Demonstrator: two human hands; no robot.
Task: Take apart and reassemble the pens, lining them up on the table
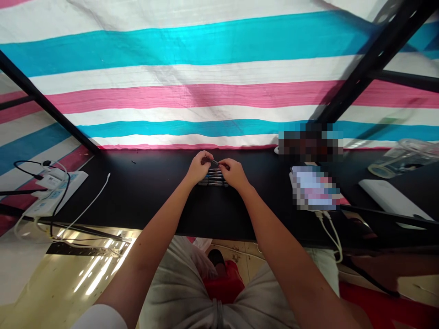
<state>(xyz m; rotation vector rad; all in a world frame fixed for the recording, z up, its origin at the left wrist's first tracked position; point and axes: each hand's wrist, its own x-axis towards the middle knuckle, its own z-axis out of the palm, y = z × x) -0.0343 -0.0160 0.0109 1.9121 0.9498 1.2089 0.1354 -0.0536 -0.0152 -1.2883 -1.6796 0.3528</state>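
My left hand [199, 168] and my right hand [234, 172] are close together above the black table. Between them is a slim dark pen [214, 162], one end in the fingers of each hand. Both sets of fingers are pinched closed on it. Just below, on the near side of my hands, several similar pens [213, 177] lie side by side in a row, some with light or bluish parts. My fingers hide the ends of the held pen and part of the row.
The black table [137, 201] runs across, backed by a striped sheet [192, 45]. A power strip [65, 192] with cables stands left, near a white cable [92, 201]. To the right are a blurred phone-like device [313, 188], a white box [394, 201] and a clear jar [401, 160].
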